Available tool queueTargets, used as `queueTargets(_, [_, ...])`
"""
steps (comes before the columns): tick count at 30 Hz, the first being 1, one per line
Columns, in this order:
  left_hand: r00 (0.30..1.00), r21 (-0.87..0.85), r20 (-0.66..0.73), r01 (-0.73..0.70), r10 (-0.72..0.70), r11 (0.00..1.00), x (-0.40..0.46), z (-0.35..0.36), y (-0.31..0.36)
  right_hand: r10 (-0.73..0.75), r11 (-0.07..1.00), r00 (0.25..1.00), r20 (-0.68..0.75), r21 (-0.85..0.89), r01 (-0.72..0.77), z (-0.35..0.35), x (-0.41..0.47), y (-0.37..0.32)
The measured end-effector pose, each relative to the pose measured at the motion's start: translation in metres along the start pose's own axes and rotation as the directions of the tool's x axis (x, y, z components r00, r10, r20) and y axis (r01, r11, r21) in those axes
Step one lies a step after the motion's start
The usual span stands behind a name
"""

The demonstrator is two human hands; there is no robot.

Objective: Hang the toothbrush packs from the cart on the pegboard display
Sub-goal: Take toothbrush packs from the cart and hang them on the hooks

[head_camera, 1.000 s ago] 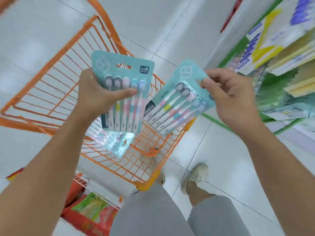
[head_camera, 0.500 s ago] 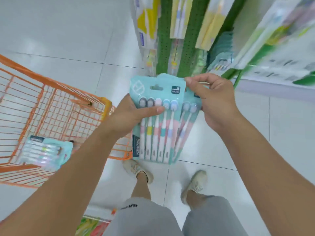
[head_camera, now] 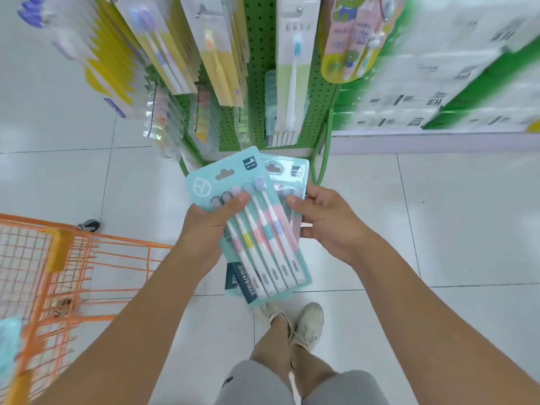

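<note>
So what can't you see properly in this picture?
All in the head view:
- Back toothbrush pack: mostly hidden behind the front pack and the right hand.
- Front pack's two leftmost brush heads: partly covered by the left hand's thumb.
- Boxes on the shelf at right: blurred, print unreadable.
- Orange cart: cut off by the left edge; the teal thing inside it is too blurred to name.
- Pegboard hooks: mostly hidden by hanging packs.

Two teal card toothbrush packs (head_camera: 257, 229) are held before the green metal pegboard (head_camera: 260, 68); the front pack shows five brushes; one orange wire cart (head_camera: 73, 273) stands left of the pegboard.
</note>
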State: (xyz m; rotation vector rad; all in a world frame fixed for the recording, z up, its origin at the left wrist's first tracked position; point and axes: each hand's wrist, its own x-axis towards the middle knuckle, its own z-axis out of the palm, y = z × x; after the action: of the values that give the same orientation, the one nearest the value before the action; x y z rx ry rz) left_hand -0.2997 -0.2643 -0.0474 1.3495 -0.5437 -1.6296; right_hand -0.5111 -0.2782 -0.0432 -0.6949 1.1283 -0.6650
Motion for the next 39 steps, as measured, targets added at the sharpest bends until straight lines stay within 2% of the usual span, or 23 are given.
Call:
queueTargets(6, [1.0,0.1,-0.026,0.02,-0.018,0.995,0.038,-0.012,-0.012,-0.008,1.0,0.99,-0.14,-0.03,0.004,-0.013,0.042,0.017])
queueTargets(13, [0.998,0.162,-0.015,-0.052,0.055,0.985,0.091,-0.042,-0.025,-0.052,0.998,0.982,-0.184,-0.038,0.045,-0.025,0.111,0.023])
queueTargets(16, [1.0,0.226,0.022,-0.02,0.015,0.974,0.114,-0.05,-0.038,-0.067,0.998,0.967,-0.245,-0.027,0.063,-0.037,0.146,0.036])
queueTargets(19, [1.0,0.314,-0.007,-0.01,0.013,0.949,0.135,-0.05,-0.058,-0.067,0.997,0.96,-0.274,0.004,0.071,-0.051,0.171,0.051])
queueTargets(23, [0.997,0.332,-0.045,-0.039,0.057,0.942,0.161,-0.037,-0.085,-0.094,0.993,0.949,-0.301,0.037,0.111,-0.078,0.192,0.064])
queueTargets(26, [0.997,0.379,-0.004,-0.075,0.083,0.922,0.18,-0.027,-0.097,-0.142,0.986,0.948,-0.284,0.039,0.159,-0.094,0.202,0.069])
queueTargets(30, [0.988,0.324,0.137,-0.106,0.065,0.94,0.204,-0.019,-0.107,-0.211,0.973,0.947,-0.241,0.038,0.227,-0.107,0.216,0.073])
queueTargets(39, [0.98,0.356,0.197,-0.096,0.026,0.93,0.224,-0.026,-0.125,-0.32,0.943,0.938,-0.131,0.049,0.329,-0.121,0.24,0.078])
